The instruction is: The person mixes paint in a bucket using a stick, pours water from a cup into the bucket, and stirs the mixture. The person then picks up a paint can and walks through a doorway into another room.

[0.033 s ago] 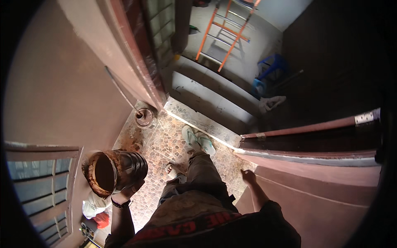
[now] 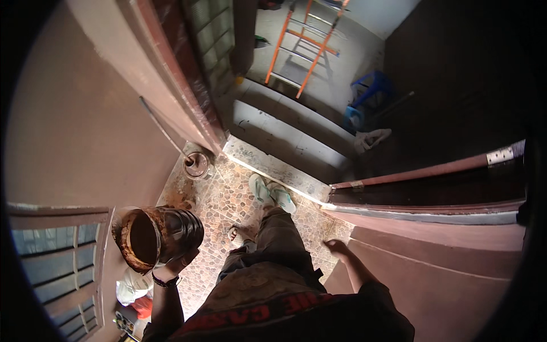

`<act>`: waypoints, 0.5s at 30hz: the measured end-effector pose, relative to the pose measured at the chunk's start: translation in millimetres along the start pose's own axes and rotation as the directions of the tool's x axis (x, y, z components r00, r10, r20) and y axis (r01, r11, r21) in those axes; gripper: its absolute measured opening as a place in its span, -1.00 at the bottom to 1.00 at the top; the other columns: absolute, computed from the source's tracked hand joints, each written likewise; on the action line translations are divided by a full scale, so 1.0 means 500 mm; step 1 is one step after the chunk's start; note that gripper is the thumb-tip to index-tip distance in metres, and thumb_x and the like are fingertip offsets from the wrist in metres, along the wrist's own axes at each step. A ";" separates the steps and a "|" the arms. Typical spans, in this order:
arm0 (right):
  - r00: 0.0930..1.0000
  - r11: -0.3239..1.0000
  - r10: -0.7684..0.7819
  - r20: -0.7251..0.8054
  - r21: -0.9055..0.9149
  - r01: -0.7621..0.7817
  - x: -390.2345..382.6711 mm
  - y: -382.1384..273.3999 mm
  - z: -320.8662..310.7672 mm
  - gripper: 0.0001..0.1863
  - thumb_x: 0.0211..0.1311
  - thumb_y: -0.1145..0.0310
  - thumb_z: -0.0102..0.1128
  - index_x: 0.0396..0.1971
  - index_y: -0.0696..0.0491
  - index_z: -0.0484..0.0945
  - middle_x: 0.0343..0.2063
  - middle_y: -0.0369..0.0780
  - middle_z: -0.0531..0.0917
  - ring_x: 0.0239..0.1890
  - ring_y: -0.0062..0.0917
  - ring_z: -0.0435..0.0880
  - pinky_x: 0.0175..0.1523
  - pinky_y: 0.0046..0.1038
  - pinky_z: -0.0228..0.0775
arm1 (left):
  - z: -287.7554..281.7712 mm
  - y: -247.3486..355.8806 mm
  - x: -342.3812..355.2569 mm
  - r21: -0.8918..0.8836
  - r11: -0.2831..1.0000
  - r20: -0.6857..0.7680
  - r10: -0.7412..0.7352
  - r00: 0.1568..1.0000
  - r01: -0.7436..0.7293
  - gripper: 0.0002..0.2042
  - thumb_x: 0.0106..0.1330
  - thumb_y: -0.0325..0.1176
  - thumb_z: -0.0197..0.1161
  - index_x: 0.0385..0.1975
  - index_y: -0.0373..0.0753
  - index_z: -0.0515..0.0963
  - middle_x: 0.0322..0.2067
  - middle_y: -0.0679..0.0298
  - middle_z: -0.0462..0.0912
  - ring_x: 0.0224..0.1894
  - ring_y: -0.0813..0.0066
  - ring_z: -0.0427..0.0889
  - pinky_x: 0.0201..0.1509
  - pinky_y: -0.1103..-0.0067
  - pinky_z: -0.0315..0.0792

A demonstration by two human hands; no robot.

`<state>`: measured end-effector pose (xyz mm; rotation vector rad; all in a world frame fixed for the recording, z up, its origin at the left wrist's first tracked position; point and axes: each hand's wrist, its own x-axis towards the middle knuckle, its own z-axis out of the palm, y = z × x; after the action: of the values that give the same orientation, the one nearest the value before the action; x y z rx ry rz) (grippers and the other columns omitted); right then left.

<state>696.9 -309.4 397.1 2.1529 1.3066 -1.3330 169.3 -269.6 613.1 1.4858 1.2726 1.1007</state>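
Note:
My left hand point(image 2: 180, 265) grips a dark, ridged, round bucket point(image 2: 181, 231) from below and along its side. The bucket is tilted, its mouth facing left, with a rim crusted in brown and a brownish inside. A dark band circles my left wrist. Out to the right, my right hand point(image 2: 337, 248) hangs apart from the wall, fingers loosely curled, and nothing shows in it. Under me is a mosaic-patterned tile floor point(image 2: 219, 202). My sandalled feet are on it, one close to a pale doorway sill point(image 2: 268, 162).
A brown-stained pail point(image 2: 196, 164) with a long stick point(image 2: 162, 126) stands by the left wall. Past the sill are steps point(image 2: 290, 132), an orange ladder point(image 2: 307, 51), a blue stool point(image 2: 371, 86) and a pale cloth point(image 2: 373, 139). White and red bags point(image 2: 134, 290) lie below the barred window point(image 2: 60, 251).
My right hand has shifted slightly left and downward. The view has turned a little; the bucket stays in my left hand.

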 end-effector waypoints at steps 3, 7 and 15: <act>0.631 0.880 -0.411 0.658 0.466 0.087 -0.066 0.005 -0.074 -0.45 0.32 -0.02 0.11 0.11 0.12 0.48 0.04 -0.16 0.59 0.03 -0.45 0.57 0.12 -0.39 0.45 | 0.038 0.036 0.085 0.032 0.997 0.134 0.064 0.989 -0.069 -0.45 0.36 -0.25 0.08 0.32 -0.23 0.15 0.34 0.22 0.18 0.37 0.32 0.16 0.43 0.34 0.04; 0.963 0.870 -0.252 -0.098 0.412 0.270 -0.018 -0.038 -0.250 -0.60 0.33 0.25 0.13 0.06 0.17 0.50 0.07 -0.11 0.58 0.13 -0.48 0.52 0.19 -0.44 0.35 | 0.121 0.054 0.238 0.036 0.987 0.305 0.139 0.942 -0.157 -0.46 0.40 -0.23 0.01 0.34 -0.22 0.12 0.36 0.22 0.14 0.39 0.34 0.11 0.45 0.33 0.00; 0.940 0.894 -0.337 -0.049 0.297 0.335 0.137 -0.037 -0.045 -0.35 0.45 0.06 -0.27 0.31 0.29 0.08 0.23 0.16 0.31 0.29 -0.09 0.30 0.37 -0.26 0.11 | 0.344 0.084 0.560 -0.373 0.928 0.606 0.242 0.758 0.003 -0.47 0.45 -0.25 -0.06 0.37 -0.22 0.06 0.40 0.22 0.07 0.43 0.37 0.05 0.48 0.33 -0.04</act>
<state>705.4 -247.6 356.4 2.1776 1.6235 -1.7738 370.3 -7.3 637.2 1.4886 0.4634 0.7313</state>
